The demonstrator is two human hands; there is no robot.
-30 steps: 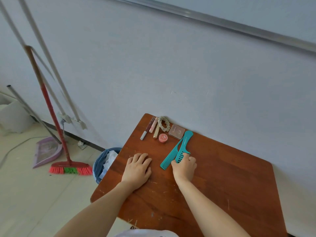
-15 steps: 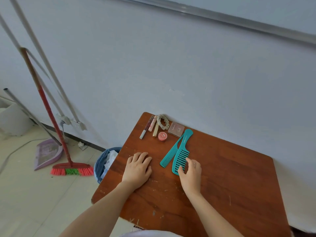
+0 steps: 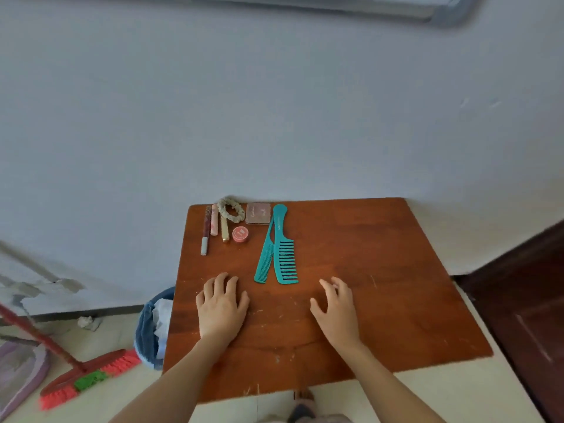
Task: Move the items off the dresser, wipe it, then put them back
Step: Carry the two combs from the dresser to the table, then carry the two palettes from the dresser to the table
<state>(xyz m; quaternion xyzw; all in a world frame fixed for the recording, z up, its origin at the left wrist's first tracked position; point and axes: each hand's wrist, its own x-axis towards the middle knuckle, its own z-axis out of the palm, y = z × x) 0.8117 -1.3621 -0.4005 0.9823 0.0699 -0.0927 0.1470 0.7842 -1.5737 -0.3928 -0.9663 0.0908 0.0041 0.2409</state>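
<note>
Dresser (image 3: 381,254) abuts wall (image 3: 274,117); left hand (image 3: 222,306), right hand (image 3: 335,312) well apart.

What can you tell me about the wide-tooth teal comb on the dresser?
The wide-tooth comb looks like teal plastic, with a rounded handle pointing at the wall and thick, spaced teeth facing right. It lies flat on the wooden dresser, beside the fine-tooth comb, their handles meeting near the pink compact. The right hand is nearby but apart from it.
</note>
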